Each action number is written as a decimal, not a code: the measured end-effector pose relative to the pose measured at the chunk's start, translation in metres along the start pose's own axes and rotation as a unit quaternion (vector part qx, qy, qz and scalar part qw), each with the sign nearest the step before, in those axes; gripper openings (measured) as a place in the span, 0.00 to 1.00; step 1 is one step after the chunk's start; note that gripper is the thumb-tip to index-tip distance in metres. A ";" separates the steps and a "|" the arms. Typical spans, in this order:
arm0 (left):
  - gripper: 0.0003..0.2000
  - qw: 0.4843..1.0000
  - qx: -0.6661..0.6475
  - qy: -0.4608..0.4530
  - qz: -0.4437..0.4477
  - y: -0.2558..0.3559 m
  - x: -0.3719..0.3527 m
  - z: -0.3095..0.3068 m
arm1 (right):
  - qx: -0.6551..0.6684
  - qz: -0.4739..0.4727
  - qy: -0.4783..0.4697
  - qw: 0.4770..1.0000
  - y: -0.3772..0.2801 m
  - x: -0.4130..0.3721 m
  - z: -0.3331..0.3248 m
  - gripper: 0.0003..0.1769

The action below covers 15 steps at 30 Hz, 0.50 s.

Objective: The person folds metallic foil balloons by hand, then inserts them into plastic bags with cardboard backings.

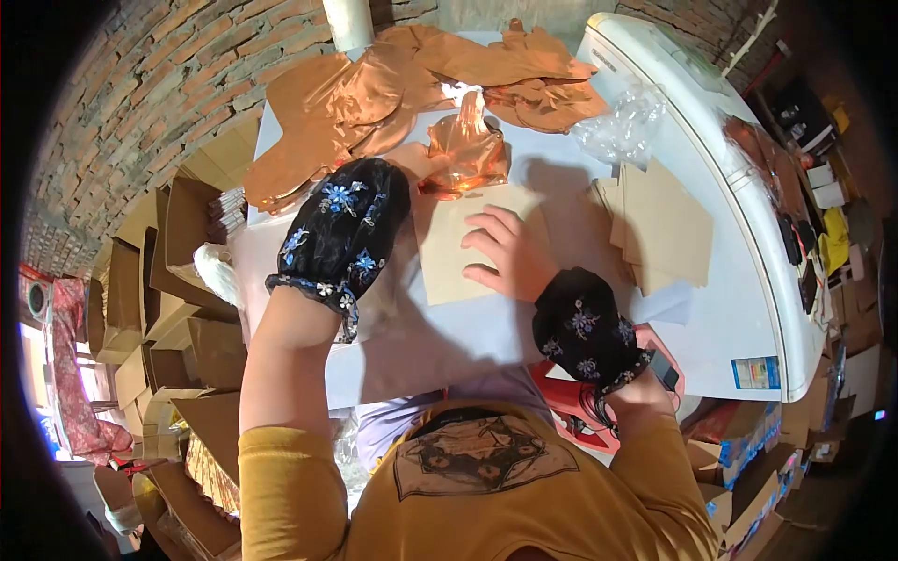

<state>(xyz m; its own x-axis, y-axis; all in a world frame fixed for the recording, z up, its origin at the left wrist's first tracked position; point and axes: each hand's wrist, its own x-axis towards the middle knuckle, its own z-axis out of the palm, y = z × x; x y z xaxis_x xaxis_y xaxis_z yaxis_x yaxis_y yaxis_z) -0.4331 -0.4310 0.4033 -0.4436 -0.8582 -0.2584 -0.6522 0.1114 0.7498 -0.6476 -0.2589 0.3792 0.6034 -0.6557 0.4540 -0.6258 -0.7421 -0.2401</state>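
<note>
My right hand (506, 251) lies over a beige card sheet (447, 266), palm down, with its fingers spread. The far end of my left arm is wrapped in a black sleeve cover with blue flowers (348, 234), and the hand beyond it is hidden. That sleeve reaches to the near edge of a pile of flat, shiny copper-coloured foil pieces (351, 98). Just beyond the beige sheet, a crumpled glossy copper foil piece (466, 154) with a pale upper end lies between the two arms. A matching black sleeve cover (585, 327) is on my right forearm.
A stack of beige card sheets (662, 224) lies to the right, below crumpled clear plastic (625, 122). A white appliance-like panel (739, 280) borders the right side of the white tabletop (440, 351). Cardboard boxes (192, 234) crowd the left, before a brick wall (178, 89).
</note>
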 end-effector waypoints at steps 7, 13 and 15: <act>0.24 0.996 0.025 0.025 0.083 -0.009 -0.007 0.004 | -0.022 0.012 0.034 0.999 0.006 0.006 0.015 0.28; 0.27 0.885 0.275 0.144 0.347 -0.023 -0.082 0.058 | 0.121 0.110 0.009 0.987 0.001 0.005 0.008 0.28; 0.29 0.897 0.285 0.148 0.303 -0.021 -0.109 0.075 | 0.159 0.129 0.039 0.978 -0.003 0.004 0.008 0.26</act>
<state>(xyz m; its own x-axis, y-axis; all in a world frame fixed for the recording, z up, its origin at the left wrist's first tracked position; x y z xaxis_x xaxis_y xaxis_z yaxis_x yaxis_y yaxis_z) -0.4172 -0.3024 0.3701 -0.6958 -0.6389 0.3282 -0.5911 0.7689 0.2437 -0.6397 -0.2599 0.3752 0.3988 -0.8231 0.4043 -0.5596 -0.5677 -0.6038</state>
